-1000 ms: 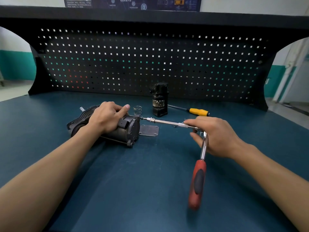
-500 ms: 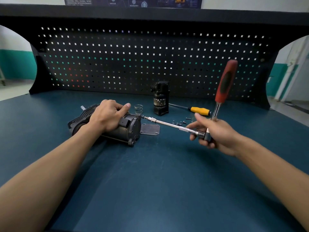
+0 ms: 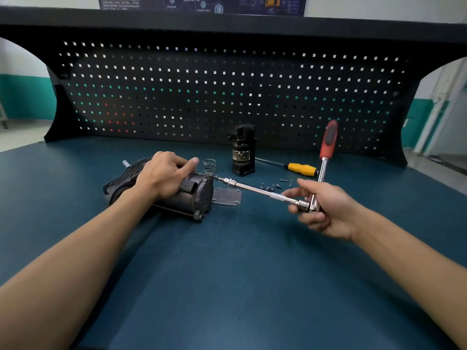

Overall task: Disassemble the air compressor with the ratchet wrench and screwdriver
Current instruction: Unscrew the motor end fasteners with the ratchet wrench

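Swung since a second ago: the handle of the red-and-black-gripped chrome ratchet wrench (image 3: pixel 328 142), from 6 o'clock up to 12 o'clock, leaning slightly right.

Right hand (image 3: pixel 328 210): lower fingers curled round the ratchet head, thumb and forefinger stretched loosely along the long chrome extension bar (image 3: pixel 255 190). The bar runs toward 10 o'clock, its tip at the end face of the dark grey ribbed metal air compressor (image 3: pixel 197 195), which lies on its side at 10 o'clock on the dark blue bench top (image 3: pixel 227 286).

Left hand (image 3: pixel 161 178): clamped over the compressor body, fingers curled, thumb straight along the top.

Behind, toward 12 o'clock:
- wire coil spring (image 3: pixel 209 165)
- black cylindrical part (image 3: pixel 242 152) (label worn, unreadable)
- yellow-handled screwdriver (image 3: pixel 302 169)
- loose small screws (image 3: pixel 273 185)
- flat grey metal plate (image 3: pixel 227 197)

Blue poster (image 3: pixel 202 2) above the black pegboard (image 3: pixel 227 97): writing too small to read.
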